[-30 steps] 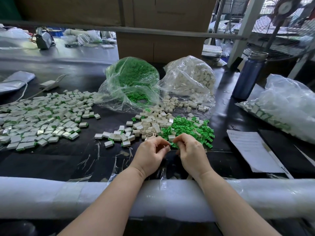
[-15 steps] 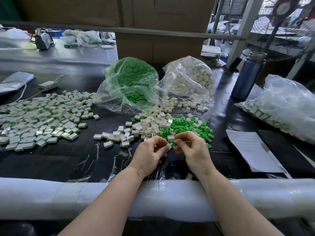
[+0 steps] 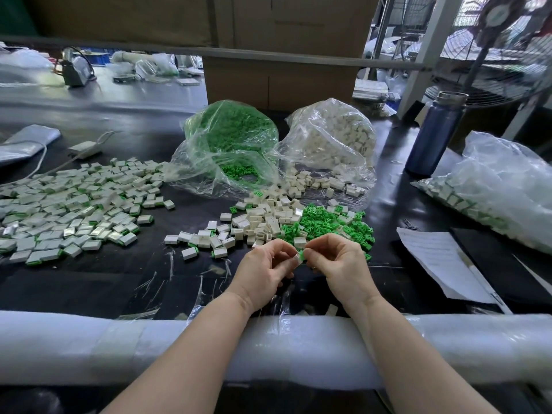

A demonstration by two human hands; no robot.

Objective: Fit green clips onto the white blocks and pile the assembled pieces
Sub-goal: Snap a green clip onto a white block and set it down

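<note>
A white block (image 3: 295, 258) is pinched by the left hand (image 3: 263, 268) and a green clip (image 3: 302, 254) by the right hand (image 3: 340, 265), above the counter (image 3: 89, 282); they touch, joined left to right. Loose parts lie just beyond; the assembled pile (image 3: 71, 210) lies far left.

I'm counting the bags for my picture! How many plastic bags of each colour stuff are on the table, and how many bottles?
Bag of green clips: 1
Bag of white blocks: 1
Bag of finished white-and-green pieces: 1
Blue bottle: 1
Total: 4
</note>
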